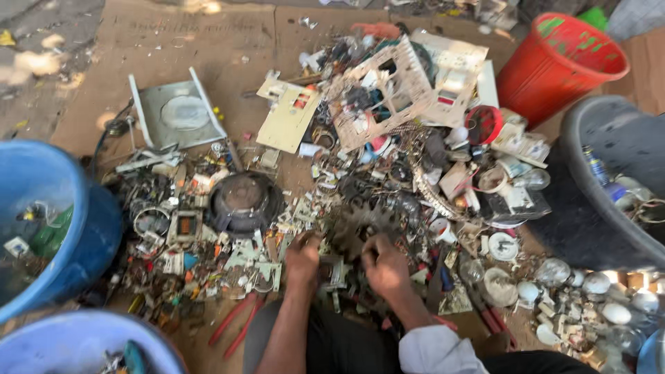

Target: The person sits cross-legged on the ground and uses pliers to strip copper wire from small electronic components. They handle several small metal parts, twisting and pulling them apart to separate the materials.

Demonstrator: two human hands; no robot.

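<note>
- Small metal scrap part (334, 271), pale grey and angular, lies in the heap of scrap on the cardboard sheet (228, 41) spread over the ground, near the sheet's near edge, between the two hands.
- Left hand (303, 261) rests on the heap just left of the part, fingers curled down onto it; how tightly the grip closes cannot be told.
- Right hand (385, 269) is just right of the part, fingers bent into the scrap by a dark toothed gear (357, 225); its grip is hidden too.
- Red-handled pliers (239, 325) lie near the left forearm, at the near edge of the cardboard.
- Round dark speaker cone (243, 202) sits left of the hands, deeper in the heap.
- Blue tub (97, 228) stands at the left edge, a red bucket (561, 66) at the far right corner, a grey basin (589, 228) at the right edge.
- Loose glass bulbs (596, 284) lie near the right corner.
</note>
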